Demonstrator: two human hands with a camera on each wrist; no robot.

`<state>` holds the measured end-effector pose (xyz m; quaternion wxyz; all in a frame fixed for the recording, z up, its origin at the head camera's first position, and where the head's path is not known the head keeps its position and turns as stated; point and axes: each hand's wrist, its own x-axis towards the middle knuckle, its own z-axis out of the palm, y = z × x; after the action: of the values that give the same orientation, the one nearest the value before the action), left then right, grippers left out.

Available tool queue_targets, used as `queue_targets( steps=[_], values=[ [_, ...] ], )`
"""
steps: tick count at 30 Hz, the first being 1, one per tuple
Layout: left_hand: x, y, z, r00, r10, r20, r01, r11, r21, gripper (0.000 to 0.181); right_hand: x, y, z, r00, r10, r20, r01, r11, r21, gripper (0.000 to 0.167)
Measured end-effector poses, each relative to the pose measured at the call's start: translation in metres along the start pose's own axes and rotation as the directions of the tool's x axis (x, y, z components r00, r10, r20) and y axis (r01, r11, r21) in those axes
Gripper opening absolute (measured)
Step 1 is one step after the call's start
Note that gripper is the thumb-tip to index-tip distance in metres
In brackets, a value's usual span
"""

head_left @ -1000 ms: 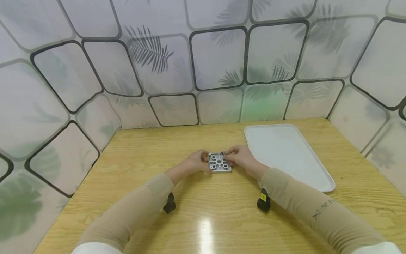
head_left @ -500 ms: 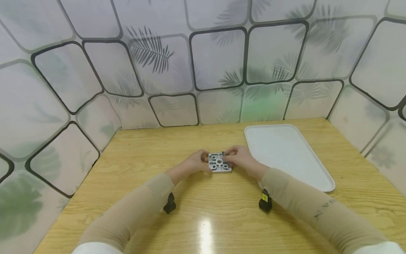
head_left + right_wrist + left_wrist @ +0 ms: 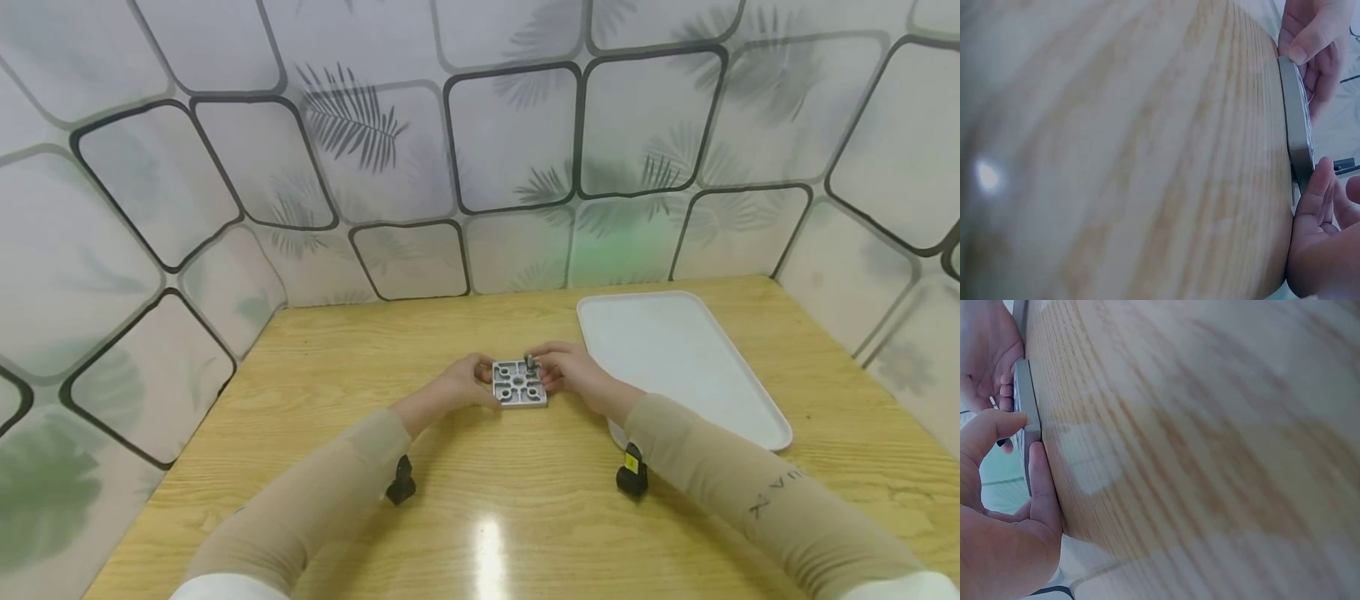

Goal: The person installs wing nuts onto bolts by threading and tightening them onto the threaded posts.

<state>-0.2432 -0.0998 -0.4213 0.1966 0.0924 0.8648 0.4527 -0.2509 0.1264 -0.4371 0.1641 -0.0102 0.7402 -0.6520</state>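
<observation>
A square grey metal plate (image 3: pixel 519 384) with raised ribs and round holes lies on the wooden table in the head view. My left hand (image 3: pixel 459 385) grips its left side, thumb on the near corner, as the left wrist view shows. At the plate's far right corner stands a small dark screw (image 3: pixel 530 363), also seen sticking out in the right wrist view. My right hand (image 3: pixel 573 372) is beside that corner, its fingertips (image 3: pixel 1324 167) at the plate's edge and its thumb apart from them. Whether a finger touches the screw is hard to tell.
A white tray (image 3: pixel 678 358) lies on the table (image 3: pixel 360 342) to the right, partly behind the right forearm. Patterned cloth walls (image 3: pixel 517 142) rise at the back and sides. A dark wrist camera (image 3: pixel 632 473) hangs below the right sleeve, another (image 3: pixel 402 481) below the left.
My right hand's fingers have drawn off the screw and spread to the right, so the screw shows more. The left hand and the plate have stayed in place.
</observation>
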Motion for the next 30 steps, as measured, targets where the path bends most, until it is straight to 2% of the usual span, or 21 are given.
queue_targets(
  steps=[5,13,19,30],
  values=[
    [0.0001,0.0005,-0.0006,1.000,-0.009,-0.002,0.009,1.000,-0.007,0.080,0.0005,0.0004,0.0003,1.000,-0.005,0.002,0.005,0.999,-0.046,0.045],
    [0.0001,0.0000,-0.0009,1.000,-0.004,-0.001,0.004,1.000,0.006,0.080,-0.0010,-0.0004,0.0048,0.999,-0.004,-0.052,-0.002,0.993,-0.121,0.040],
    [0.0001,0.0000,-0.0009,1.000,0.000,-0.001,0.000,1.000,0.015,0.079,-0.0034,0.0011,0.0044,0.998,-0.026,-0.051,0.017,0.984,-0.177,0.040],
    [0.0011,-0.0003,-0.0004,1.000,-0.003,-0.004,0.003,1.000,0.016,0.079,-0.0002,0.0034,0.0057,0.997,-0.033,-0.068,0.020,0.983,-0.184,0.039]
  ],
)
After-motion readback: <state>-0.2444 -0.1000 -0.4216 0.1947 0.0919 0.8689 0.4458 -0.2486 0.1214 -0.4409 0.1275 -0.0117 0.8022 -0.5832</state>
